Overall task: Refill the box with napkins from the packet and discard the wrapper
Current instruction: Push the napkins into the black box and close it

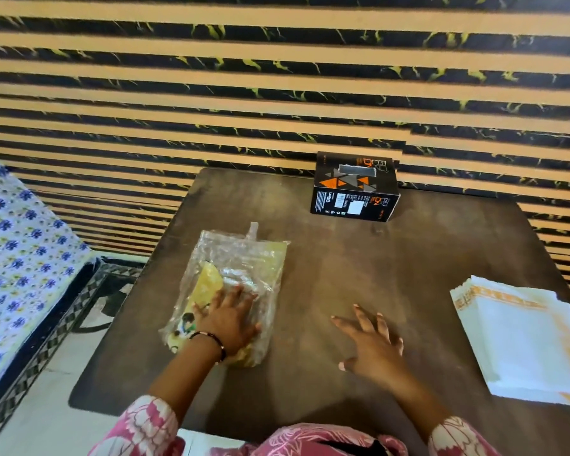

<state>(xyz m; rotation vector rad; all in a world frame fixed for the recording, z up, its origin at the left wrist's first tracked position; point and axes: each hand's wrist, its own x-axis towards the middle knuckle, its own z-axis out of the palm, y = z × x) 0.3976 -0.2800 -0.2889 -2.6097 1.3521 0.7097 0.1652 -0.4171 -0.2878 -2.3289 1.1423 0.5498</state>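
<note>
Under our left hand (226, 319) lies the wrapper (234, 291), a crumpled clear packet with a yellow printed insert; the palm rests flat on its near half, fingers fairly straight and spread, pressing rather than gripping. Our right hand (372, 343) is just to the right of it, fingers splayed wide and holding nothing, low over the bare table (343, 274); whether it touches the surface we cannot tell.

Further right of that hand, near the table's edge, sits the stack of white napkins (520, 337), already out of the packet. Beyond both hands, at the far edge by the striped wall (277, 77), stands the black box (354, 187) with its slot on top. A bed (17, 251) with a flowered sheet lies off to the left.

We judge the emptying done and the filling not yet begun. Next, the right hand would need to reach across to the napkins, and the box must be opened or brought nearer; the wrapper then wants crumpling and discarding.
</note>
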